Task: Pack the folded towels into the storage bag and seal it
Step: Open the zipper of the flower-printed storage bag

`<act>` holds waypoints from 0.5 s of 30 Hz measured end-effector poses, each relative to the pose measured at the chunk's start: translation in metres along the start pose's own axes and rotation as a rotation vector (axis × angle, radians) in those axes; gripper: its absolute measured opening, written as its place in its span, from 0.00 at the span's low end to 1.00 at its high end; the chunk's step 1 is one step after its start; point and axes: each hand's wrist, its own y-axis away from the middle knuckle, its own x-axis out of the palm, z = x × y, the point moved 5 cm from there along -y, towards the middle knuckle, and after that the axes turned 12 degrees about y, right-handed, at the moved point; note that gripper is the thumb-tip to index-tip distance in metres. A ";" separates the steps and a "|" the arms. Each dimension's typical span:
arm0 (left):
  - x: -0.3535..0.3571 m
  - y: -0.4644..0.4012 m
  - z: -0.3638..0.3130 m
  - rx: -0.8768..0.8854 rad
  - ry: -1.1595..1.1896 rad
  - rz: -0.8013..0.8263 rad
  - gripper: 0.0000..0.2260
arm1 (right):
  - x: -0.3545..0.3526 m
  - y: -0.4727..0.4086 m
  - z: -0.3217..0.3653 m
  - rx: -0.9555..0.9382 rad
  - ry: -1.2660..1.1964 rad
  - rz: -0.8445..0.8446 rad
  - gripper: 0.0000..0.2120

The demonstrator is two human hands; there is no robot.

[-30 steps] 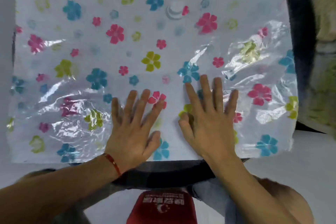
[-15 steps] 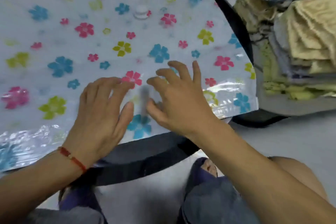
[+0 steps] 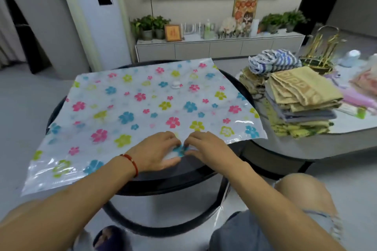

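Observation:
A flat plastic storage bag (image 3: 142,108) printed with coloured flowers lies spread over a round black table (image 3: 183,177), with a white valve (image 3: 176,84) near its far side. My left hand (image 3: 157,152) and my right hand (image 3: 206,147) meet at the middle of the bag's near edge, fingers pinching the plastic there. A stack of folded towels (image 3: 295,104), beige, grey and yellow-green, stands on the white table to the right, with a blue-striped towel (image 3: 273,60) on top at the back.
The white table (image 3: 326,142) on the right also holds a gold wire rack (image 3: 322,51) and pink items. A TV cabinet (image 3: 218,47) with plants stands against the far wall. My knees and a slipper show below the black table.
Both hands went from lying flat on the bag to pinching its near edge together. The head lifted, so the room and the towel stack came into view.

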 end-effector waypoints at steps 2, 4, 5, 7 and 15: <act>-0.005 -0.003 -0.001 -0.010 0.038 0.051 0.19 | -0.002 -0.006 -0.004 -0.015 0.017 0.027 0.14; -0.010 -0.012 0.013 -0.057 0.060 0.055 0.18 | 0.003 -0.026 -0.009 -0.031 0.036 0.033 0.14; -0.013 -0.013 0.012 -0.053 0.061 0.047 0.18 | 0.001 -0.027 -0.010 -0.029 0.042 0.023 0.14; -0.019 -0.016 0.012 -0.057 0.046 0.051 0.16 | 0.003 -0.030 -0.013 -0.008 0.021 -0.012 0.13; -0.021 -0.034 0.021 -0.072 0.018 0.011 0.12 | 0.023 -0.049 -0.025 0.033 0.051 -0.120 0.10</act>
